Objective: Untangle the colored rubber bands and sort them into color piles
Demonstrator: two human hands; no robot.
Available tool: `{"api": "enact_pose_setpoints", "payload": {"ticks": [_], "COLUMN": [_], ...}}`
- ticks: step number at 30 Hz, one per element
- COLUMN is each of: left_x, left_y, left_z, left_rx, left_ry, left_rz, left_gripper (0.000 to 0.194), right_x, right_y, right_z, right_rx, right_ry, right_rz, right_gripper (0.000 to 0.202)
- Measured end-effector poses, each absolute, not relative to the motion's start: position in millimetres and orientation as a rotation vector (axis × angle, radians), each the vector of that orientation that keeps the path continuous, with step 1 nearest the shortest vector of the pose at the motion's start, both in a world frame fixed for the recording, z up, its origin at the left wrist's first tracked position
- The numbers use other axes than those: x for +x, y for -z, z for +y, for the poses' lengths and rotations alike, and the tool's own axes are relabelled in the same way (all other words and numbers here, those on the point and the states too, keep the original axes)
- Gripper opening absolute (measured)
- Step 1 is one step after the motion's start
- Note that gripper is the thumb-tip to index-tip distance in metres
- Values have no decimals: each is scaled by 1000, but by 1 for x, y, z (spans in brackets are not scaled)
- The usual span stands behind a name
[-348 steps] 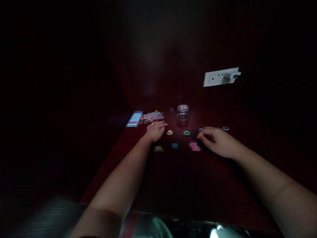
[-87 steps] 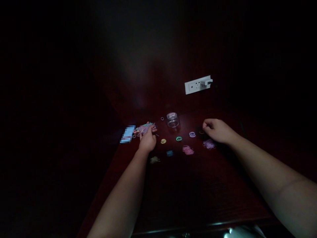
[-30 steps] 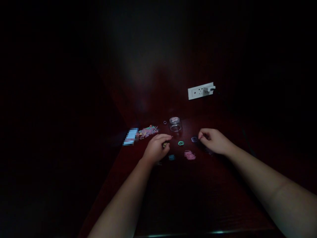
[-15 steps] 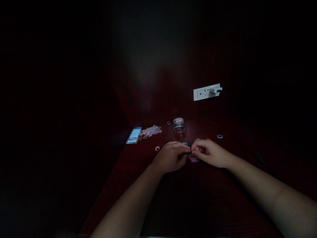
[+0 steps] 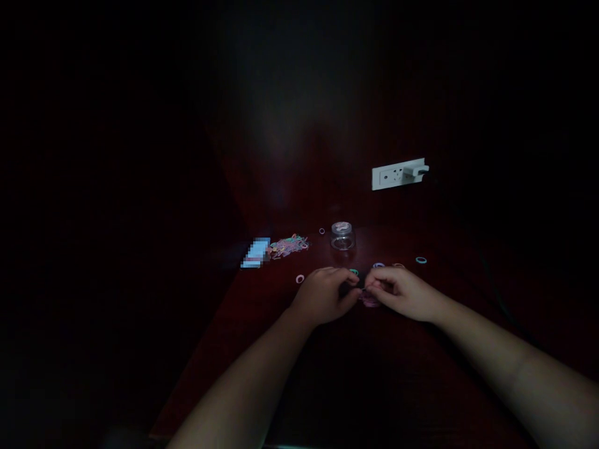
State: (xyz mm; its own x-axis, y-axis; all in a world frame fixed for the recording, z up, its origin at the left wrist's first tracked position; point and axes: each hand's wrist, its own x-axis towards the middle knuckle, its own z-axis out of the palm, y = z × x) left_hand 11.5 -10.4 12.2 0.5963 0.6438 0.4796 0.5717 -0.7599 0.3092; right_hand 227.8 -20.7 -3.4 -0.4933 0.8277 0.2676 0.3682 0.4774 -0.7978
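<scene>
Over the dark red table (image 5: 248, 349), my left hand (image 5: 322, 296) and my right hand (image 5: 405, 293) meet almost fingertip to fingertip. My right hand's thumb and index finger are pinched together; the fingers of my left hand curl in towards its thumb. Something small and dark shows between the fingertips, too dim to name. Just beneath them lies a bunch of pink-purple hair ties (image 5: 369, 300), partly hidden by the hands. A green hair tie (image 5: 354, 272) and a purple hair tie (image 5: 378, 265) rest right behind the fingers.
A lidded clear jar (image 5: 343, 238) stands behind the hands. Left of it are a heap of coloured hair ties (image 5: 290, 246) and a lit phone (image 5: 256, 252). Single ties lie around: a pink one (image 5: 300, 279) and a blue one (image 5: 421, 260). A wall socket (image 5: 397, 174) holds a plug.
The fingers of my left hand have bent further, and its thumb has come up close to my right fingertips. The whole view has shifted slightly.
</scene>
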Motion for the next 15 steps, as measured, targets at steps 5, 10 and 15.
{"api": "enact_pose_setpoints", "payload": {"ticks": [5,10,15], "left_x": [12,13,13], "left_y": [-12,-14,-13], "left_z": [-10,-11,-11], "left_rx": [2715,2734,2723], "left_ry": [-770,-753,-745], "left_rz": [1057,1053,1037], "left_gripper": [14,14,15], "right_x": [229,229,230], "right_y": [4,4,3], "right_z": [-22,-20,-19], "right_rx": [-1001,-999,-972], "right_ry": [-858,-871,-753], "right_rz": [-2103,-2097,-2132], "right_gripper": [20,22,24]}}
